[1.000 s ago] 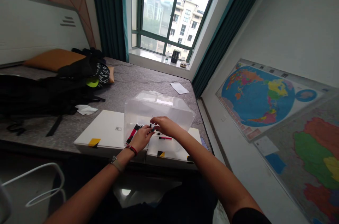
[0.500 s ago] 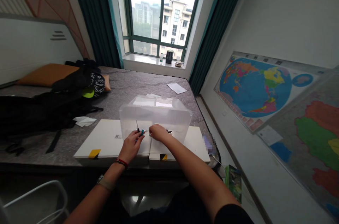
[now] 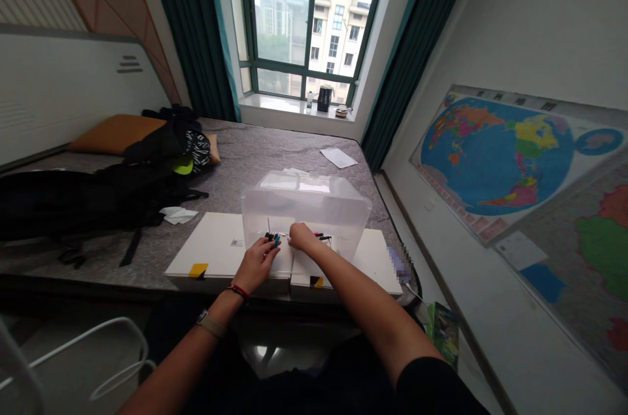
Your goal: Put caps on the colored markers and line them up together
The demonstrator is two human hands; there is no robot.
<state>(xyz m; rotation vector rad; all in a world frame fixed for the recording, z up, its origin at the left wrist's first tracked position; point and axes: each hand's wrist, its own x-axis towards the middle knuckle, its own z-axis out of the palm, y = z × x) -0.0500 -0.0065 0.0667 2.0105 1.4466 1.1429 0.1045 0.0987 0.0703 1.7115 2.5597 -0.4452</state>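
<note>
My left hand (image 3: pixel 258 260) is closed, thumb and fingers pinching a small black-and-teal object (image 3: pixel 277 241) whose kind I cannot make out. Thin dark prongs or rods show at its top. Just to the right, my right hand (image 3: pixel 303 238) is curled with fingertips pointing left and down; whatever is in them is hidden. Both hands are at the front of a clear plastic box (image 3: pixel 338 209) lying on its side. Beyond my right wrist lie slim red and black pen-like things (image 3: pixel 322 237).
Two white flat boxes (image 3: pixel 210 241) on a grey mattress (image 3: pixel 275 146) bear the plastic box. Black bags (image 3: pixel 98 205) and a white tissue (image 3: pixel 179 215) lie left. A paper sheet (image 3: pixel 338 158) lies farther back. A map (image 3: pixel 490 146) hangs on the right wall.
The camera view has turned slightly left, so everything sits farther right. Both hands stay close together in front of the plastic box, the left one still pinching the black-and-teal object.
</note>
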